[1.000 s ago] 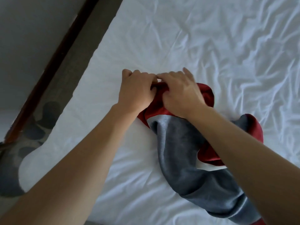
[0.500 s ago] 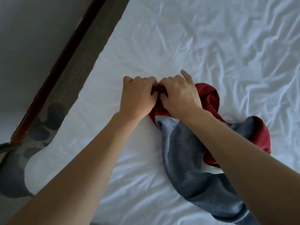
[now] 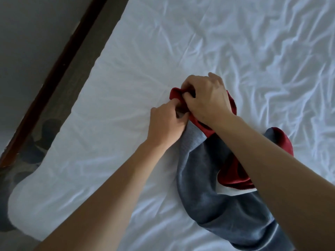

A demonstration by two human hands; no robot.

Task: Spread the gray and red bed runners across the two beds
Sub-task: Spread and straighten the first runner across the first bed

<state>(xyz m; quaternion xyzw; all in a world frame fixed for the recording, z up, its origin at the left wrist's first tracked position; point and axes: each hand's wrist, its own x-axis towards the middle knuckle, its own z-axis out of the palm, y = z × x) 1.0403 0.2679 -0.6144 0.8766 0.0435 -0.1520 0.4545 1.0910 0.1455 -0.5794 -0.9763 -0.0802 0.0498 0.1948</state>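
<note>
L hand (image 3: 165, 122) dropped lower; both hands grip runner (image 3: 203, 187), R hand (image 3: 206, 98) on wrinkled sheet (image 3: 126, 69).

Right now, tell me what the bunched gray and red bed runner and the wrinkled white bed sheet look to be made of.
Bunched gray and red bed runner: the gray face looks like matte, heathered woven or felt-like cloth; the red part has a faint sheen, possibly satin.

Wrinkled white bed sheet: thin woven fabric, probably cotton or a blend, judging by its sharp, fine creases and matte surface.

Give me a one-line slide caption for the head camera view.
Both hands, left hand and right hand, grip a bunched gray and red bed runner on a wrinkled white bed.
</note>
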